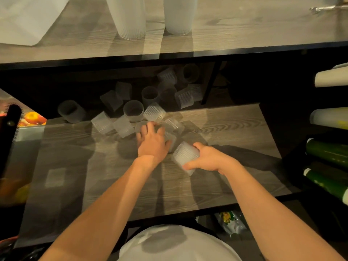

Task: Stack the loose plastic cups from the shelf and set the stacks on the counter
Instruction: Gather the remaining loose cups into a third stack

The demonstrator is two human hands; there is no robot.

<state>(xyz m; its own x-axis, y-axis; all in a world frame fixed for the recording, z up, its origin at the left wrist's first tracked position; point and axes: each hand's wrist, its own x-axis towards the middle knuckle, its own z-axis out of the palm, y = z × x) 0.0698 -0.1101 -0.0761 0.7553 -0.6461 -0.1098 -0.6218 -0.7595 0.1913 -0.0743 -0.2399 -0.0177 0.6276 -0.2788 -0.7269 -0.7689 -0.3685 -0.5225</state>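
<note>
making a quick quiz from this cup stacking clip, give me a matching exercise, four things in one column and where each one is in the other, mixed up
Things
1. tall cup stacks
2. loose cups
3. ribbed cup
4. green rolls

Places
a. far right, lying on their sides
b. scattered on the lower shelf
c. gripped in the right hand
d. upright on the upper counter

Pairs: 1-d, 2-b, 3-c, 4-a

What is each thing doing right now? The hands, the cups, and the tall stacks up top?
left hand: reaching into the loose cups, fingers on one.
right hand: grips a ribbed cup.
ribbed cup: held tilted, off the shelf.
loose cups: scattered, many tipped over.
two tall stacks: upright on the counter.
</note>
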